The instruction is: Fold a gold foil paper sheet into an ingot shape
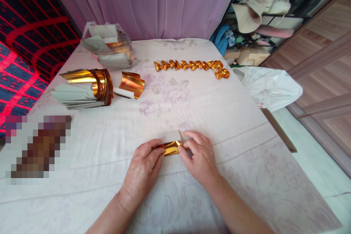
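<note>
Head view: left hand (pixel 144 166) and right hand (pixel 199 157) pinch gold paper (pixel 171 148) from both ends, low on bench (pixel 246 146), fingers clamped on it. Step, by my reading: mid-fold. Next likely needs firm crease, steady ends. Folded gold pieces (pixel 192 65) in row far side.

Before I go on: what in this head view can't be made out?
- Small gold foil sheet: both ends lie under the left hand and right hand, so its fold shape is hidden.
- Pixelated patch on the white floral cloth: blurred, contents unreadable.
- Clear plastic bag: glare and creases hide the count of sheets.
- Row of folded gold foil pieces: too small to show folds.
</note>
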Demonstrator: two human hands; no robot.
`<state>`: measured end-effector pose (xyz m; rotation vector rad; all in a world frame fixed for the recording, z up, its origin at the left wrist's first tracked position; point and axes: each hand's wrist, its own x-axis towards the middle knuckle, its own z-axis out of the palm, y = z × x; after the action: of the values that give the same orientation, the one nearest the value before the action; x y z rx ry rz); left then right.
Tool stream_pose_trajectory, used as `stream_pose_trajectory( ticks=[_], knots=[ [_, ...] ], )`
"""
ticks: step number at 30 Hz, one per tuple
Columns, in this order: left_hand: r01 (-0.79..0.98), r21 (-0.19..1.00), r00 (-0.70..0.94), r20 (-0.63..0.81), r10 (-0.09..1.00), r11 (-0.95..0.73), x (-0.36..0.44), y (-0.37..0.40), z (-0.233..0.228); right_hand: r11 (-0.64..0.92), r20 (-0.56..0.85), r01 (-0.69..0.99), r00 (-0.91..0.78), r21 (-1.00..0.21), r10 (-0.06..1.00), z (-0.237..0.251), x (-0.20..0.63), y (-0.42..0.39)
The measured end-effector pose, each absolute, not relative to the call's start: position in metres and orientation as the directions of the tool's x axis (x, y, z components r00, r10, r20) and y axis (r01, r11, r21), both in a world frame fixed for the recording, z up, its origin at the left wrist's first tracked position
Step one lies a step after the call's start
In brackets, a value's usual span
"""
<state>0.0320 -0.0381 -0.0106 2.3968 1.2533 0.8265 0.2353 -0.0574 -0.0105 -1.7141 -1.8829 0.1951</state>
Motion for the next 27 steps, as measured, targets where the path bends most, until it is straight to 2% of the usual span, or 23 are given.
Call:
stream_pose_trajectory(
  ticks=[11, 27],
  knots=[
    [0.615, 0.527, 0.448, 0.378, 0.81, -0.586, 0.0327, -0.037, -0.0099, 0.167, 0.351, 0.874, 0.004, -0.456, 0.937, -0.0142, 0.2346, -0.0574],
    [0.631, 0.522, 0.461, 0.342, 0.819, -0.573, 0.0327, -0.0368, -0.0104, 0.158, 0.341, 0.872, 0.011, -0.464, 0.94, -0.0139, 0.2338, -0.0579]
  ],
)
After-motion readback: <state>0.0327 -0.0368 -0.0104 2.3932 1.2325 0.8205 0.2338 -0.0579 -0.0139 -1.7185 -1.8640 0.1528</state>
